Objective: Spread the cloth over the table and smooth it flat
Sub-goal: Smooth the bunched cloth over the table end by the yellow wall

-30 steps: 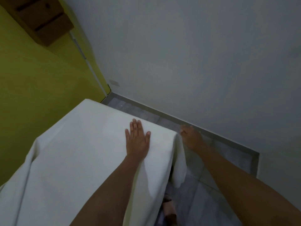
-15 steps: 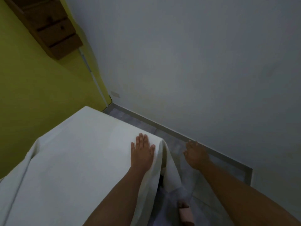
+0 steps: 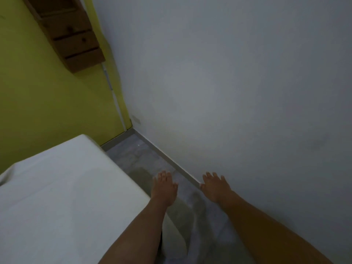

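A white cloth point(image 3: 62, 191) covers the table at the lower left and drapes over its right edge and near corner; the table itself is hidden under it. My left hand point(image 3: 164, 187) hovers past the cloth's right edge, over the floor, fingers spread, holding nothing. My right hand point(image 3: 215, 186) is further right, in front of the white wall's base, fingers apart and empty. The picture is blurred by motion.
A yellow wall point(image 3: 47, 103) stands behind the table with a wooden drawer unit point(image 3: 72, 37) mounted high on it. A white wall point(image 3: 228, 82) fills the right. A narrow strip of grey tiled floor point(image 3: 144, 162) runs between the table and the white wall.
My left hand has slid off the cloth's top, past its right edge, and now hangs over the floor. My right hand rose slightly. The view has swung upward and to the right.
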The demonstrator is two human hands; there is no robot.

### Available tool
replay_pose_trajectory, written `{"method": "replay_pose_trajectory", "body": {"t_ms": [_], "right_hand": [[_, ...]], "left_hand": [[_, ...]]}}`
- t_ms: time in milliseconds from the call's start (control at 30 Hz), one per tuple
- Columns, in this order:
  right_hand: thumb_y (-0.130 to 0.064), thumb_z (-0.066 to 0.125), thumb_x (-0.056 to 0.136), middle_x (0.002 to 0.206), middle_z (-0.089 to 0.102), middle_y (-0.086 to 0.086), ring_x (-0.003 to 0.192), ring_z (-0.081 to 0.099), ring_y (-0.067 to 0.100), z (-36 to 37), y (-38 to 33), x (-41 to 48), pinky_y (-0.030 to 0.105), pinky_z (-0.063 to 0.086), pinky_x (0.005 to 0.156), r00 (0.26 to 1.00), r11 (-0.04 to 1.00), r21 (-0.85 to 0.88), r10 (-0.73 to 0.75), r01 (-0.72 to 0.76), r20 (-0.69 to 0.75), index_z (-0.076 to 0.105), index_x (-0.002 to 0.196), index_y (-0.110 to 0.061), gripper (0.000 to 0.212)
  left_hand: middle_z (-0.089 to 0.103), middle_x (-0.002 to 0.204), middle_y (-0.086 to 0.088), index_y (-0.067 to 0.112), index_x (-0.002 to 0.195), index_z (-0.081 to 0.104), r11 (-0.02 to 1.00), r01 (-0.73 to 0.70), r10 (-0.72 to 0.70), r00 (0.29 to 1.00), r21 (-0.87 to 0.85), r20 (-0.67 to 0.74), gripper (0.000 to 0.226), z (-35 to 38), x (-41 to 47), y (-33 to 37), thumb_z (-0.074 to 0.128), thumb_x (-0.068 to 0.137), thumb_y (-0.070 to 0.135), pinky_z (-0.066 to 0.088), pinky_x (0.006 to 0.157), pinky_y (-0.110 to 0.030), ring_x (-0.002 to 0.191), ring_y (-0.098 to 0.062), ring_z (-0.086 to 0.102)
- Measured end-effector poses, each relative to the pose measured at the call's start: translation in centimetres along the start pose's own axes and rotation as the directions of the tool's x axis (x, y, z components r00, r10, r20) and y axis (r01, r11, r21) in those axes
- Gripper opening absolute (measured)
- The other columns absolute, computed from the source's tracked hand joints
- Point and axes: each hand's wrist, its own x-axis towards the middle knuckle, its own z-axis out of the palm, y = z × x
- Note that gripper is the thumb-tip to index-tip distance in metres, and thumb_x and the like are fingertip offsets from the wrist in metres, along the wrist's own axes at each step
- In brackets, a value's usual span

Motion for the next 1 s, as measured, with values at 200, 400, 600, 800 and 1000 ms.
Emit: {"method": "replay_pose_trajectory", "body": {"t_ms": [200,400,600,800,1000], "right_hand": [[-0.037,0.022,0.102,0.16,0.012,0.006,0.147,0.009,0.028,-2.9,-2.1,7.2,0.049,0.01,0.118,0.988,0.986,-0.072,-0.142,0.147,0.068,0.016,0.151,-0.011,0.055],[-0.037,0.023,0.102,0.16,0.013,0.008,0.146,0.011,0.029,-5.8,-4.6,14.7,0.05,0.011,0.118,0.961,0.956,-0.123,-0.254,0.266,0.11,0.017,0.15,-0.01,0.055],[-0.038,0.023,0.102,0.16,0.015,0.008,0.146,0.012,0.029,-7.4,-4.7,21.5,0.051,0.012,0.117,0.947,0.941,-0.151,-0.279,0.302,0.157,0.02,0.15,-0.011,0.055],[-0.036,0.023,0.101,0.16,0.013,0.009,0.147,0.009,0.03,-10.1,-6.0,30.0,0.052,0.009,0.118,0.896,0.886,-0.184,-0.384,0.426,0.222,0.017,0.15,-0.01,0.055],[-0.038,0.023,0.101,0.16,0.014,0.007,0.146,0.012,0.03,-14.4,-8.1,38.2,0.051,0.011,0.118,0.845,0.819,-0.235,-0.461,0.523,0.27,0.019,0.149,-0.011,0.055]], "left_hand": [[0.005,0.161,-0.014,0.007,0.151,0.007,0.987,0.142,-0.14,0.99,-0.072,0.031,0.059,-1.3,4.8,-2.5,0.021,0.102,0.036,0.006,0.12,-0.048,0.148,-0.029,0.005],[0.006,0.161,-0.013,0.008,0.152,0.009,0.96,0.255,-0.253,0.967,-0.119,0.033,0.059,-2.3,10.3,-5.8,0.02,0.103,0.039,0.007,0.12,-0.047,0.148,-0.028,0.005],[0.004,0.161,-0.014,0.007,0.151,0.008,0.928,0.339,-0.331,0.94,-0.154,0.081,0.059,-4.0,14.5,-8.8,0.02,0.103,0.037,0.005,0.119,-0.048,0.148,-0.028,0.003],[0.0,0.161,-0.013,0.008,0.152,0.004,0.87,0.457,-0.436,0.889,-0.184,0.142,0.06,-5.1,20.8,-10.5,0.018,0.103,0.039,0.004,0.12,-0.047,0.149,-0.027,0.002],[0.002,0.161,-0.012,0.009,0.152,0.007,0.782,0.557,-0.539,0.83,-0.28,0.143,0.059,-7.7,26.8,-11.4,0.019,0.103,0.039,0.004,0.119,-0.047,0.149,-0.027,0.003]]}}
